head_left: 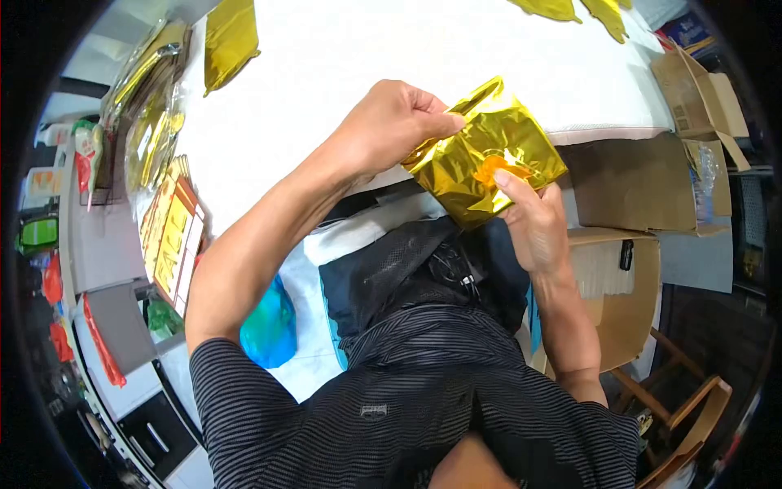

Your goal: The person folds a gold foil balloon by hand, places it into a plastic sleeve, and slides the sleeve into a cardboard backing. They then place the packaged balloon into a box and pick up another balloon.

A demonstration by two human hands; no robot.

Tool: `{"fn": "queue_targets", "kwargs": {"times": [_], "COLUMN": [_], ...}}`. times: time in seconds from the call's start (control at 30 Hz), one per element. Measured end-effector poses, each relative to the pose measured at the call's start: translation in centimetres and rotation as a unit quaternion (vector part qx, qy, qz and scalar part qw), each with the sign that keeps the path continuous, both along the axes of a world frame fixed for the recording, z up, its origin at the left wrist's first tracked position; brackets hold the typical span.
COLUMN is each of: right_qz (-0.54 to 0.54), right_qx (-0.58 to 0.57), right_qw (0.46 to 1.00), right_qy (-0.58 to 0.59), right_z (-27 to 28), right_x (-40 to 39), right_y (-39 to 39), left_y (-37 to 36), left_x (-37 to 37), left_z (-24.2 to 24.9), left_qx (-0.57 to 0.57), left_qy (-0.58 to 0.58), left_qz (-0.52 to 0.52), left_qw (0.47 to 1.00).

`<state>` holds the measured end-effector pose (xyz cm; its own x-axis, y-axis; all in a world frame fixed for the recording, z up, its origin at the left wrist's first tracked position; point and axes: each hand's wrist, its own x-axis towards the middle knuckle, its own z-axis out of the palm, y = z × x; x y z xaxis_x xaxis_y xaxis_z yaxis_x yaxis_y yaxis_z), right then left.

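A shiny gold foil sheet or packet [464, 175] is held up over the front edge of the white table [350, 49]. My left hand [407, 126] pinches its upper left edge between thumb and fingers. At its lower right, my right hand [533, 212] grips the foil with the thumb on top, beside an orange reflection or patch. The fingers of my right hand are partly hidden behind the foil. More flat gold foil pieces lie on the table, one at the upper left [230, 45] and others at the upper right [554, 8].
Printed cards [175, 240] and clear-wrapped gold packets [151, 143] are at the table's left side. Open cardboard boxes [615, 183] stand on the right, near a wooden chair [692, 416]. A blue bag [270, 326] is on the floor below my left forearm.
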<state>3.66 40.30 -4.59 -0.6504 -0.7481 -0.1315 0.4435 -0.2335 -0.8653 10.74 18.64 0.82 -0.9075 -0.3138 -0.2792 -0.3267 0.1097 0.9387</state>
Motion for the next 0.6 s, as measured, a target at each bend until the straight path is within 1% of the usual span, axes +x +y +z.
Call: {"fn": "queue_targets", "kwargs": {"times": [0.17,0.23,0.27,0.37,0.47,0.53,0.57,0.6], "right_qz": [-0.055,-0.074,-0.094,-0.099,-0.113,-0.117,-0.133,-0.148], "right_qx": [-0.022,0.041,0.025,0.009,0.002,0.008,0.011,0.015], "right_qw": [0.998,0.996,0.995,0.995,0.994,0.993,0.991,0.988], "right_qy": [-0.031,0.003,-0.015,-0.011,0.000,0.004,0.024,0.043], "right_z": [0.5,-0.1,-0.3,-0.6,-1.0,-1.2,-1.1,-1.0], "right_x": [0.6,0.5,0.6,0.9,0.9,0.9,1.0,1.0], "right_y": [-0.9,-1.2,-1.5,-1.6,-1.7,-1.9,-2.1,-2.3], "left_y": [0.1,0.2,0.2,0.4,0.4,-0.1,-0.4,-0.9], "left_x": [-0.1,-0.2,-0.2,-0.2,-0.2,-0.2,-0.1,0.1], "left_z": [0.1,0.1,0.1,0.1,0.0,0.1,0.3,0.5], "left_qx": [-0.003,-0.004,0.003,0.000,0.029,0.036,0.037,0.039], "left_qy": [0.003,-0.001,0.000,0.001,0.004,-0.014,-0.018,-0.025], "left_qz": [-0.026,-0.039,-0.037,-0.033,-0.015,-0.037,-0.033,-0.063], "left_qw": [1.000,0.999,0.999,0.999,0.999,0.999,0.999,0.997]}}
